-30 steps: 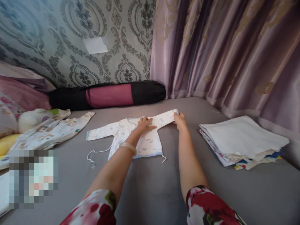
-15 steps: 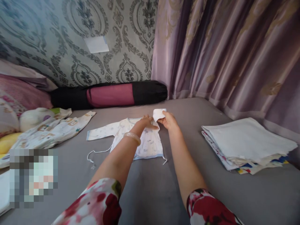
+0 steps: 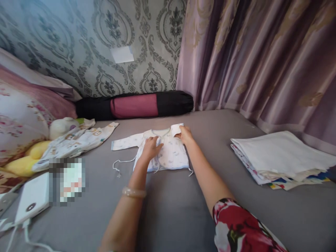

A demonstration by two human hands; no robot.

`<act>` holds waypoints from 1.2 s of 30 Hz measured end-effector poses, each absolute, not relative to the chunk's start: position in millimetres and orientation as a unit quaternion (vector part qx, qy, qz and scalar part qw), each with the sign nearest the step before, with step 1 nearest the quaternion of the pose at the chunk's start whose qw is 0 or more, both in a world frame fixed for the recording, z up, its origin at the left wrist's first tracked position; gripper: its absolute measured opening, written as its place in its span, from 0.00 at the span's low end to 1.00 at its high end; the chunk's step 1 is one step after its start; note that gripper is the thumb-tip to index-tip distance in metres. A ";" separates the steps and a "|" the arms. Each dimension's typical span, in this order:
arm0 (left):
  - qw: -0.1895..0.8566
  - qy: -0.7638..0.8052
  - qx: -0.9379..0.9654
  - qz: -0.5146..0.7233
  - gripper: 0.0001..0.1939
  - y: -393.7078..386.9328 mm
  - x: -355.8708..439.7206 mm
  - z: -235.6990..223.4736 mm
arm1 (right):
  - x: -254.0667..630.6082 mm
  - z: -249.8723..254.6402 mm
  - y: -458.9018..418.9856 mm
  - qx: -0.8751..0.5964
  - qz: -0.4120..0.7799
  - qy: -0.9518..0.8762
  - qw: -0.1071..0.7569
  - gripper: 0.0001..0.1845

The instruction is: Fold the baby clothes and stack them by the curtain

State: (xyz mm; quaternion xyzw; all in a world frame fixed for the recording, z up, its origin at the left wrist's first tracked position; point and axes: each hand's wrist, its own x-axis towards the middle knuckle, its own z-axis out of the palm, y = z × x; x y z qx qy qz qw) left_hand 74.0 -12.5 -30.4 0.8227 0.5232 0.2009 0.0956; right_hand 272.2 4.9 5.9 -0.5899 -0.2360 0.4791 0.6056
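The shirt [image 3: 172, 154] lies under the left hand [image 3: 150, 148], fingers [image 3: 151, 139] parted, the right hand [image 3: 186, 135] pinching its folded sleeve [image 3: 175, 130].

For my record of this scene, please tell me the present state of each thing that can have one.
Small shirt: spread out, one sleeve folded back
Left hand: resting on the shirt's front
Right hand: pinching the folded sleeve
Shirt ties: lying loose
Cloth stack: folded, piled
White device: cable plugged in
Curtain: hanging in folds

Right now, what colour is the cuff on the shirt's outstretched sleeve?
Light blue; the cuff shows best in the head view.
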 end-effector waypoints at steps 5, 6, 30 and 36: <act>0.078 0.547 0.808 0.205 0.22 -48.8 34.3 -45.1 | 249.3 2.7 14.6 -0.688 0.381 -0.327 0.524 0.14; 0.076 0.549 0.805 0.212 0.21 -53.5 31.5 -47.6 | 244.4 3.3 15.4 -0.697 0.369 -0.331 0.518 0.14; 0.063 0.530 0.777 0.334 0.15 -57.2 22.3 -54.0 | 148.5 -26.1 1.7 -0.742 0.109 -0.636 0.183 0.29; 0.073 0.516 0.795 0.310 0.16 -59.5 26.6 -49.5 | 161.6 -14.6 8.6 -0.712 0.224 -0.654 0.127 0.37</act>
